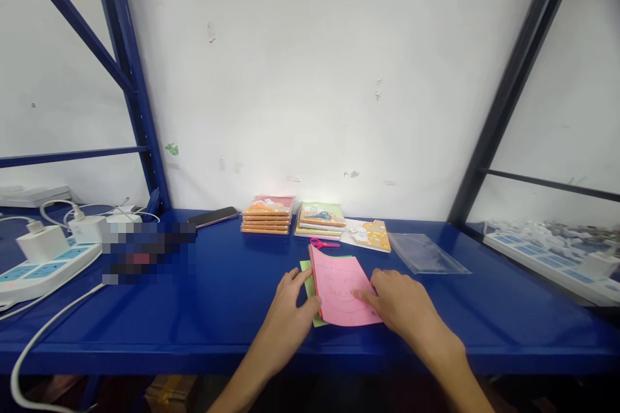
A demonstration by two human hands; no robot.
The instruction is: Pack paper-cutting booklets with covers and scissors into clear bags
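Pink paper sheets (341, 281) with a faint line-drawn face lie tilted in front of me, red edges showing along their left side. My right hand (404, 302) grips their right edge, thumb on top and the other fingers curled at the side. Beneath them a light green sheet (306, 266) sticks out on the left. My left hand (293, 302) rests against that left side, thumb and fingers apart, touching the green sheet and the stack's edge. Just beyond the paper lie small pink-red scissors (325, 244).
Two stacks of wrapped booklets, one orange (266, 222) and one mixed (320, 222), stand near the wall. Beside them are a patterned card (371, 234) and a clear plastic sleeve (429, 253). A phone (213, 216) and a power strip (48, 268) with cables occupy the left.
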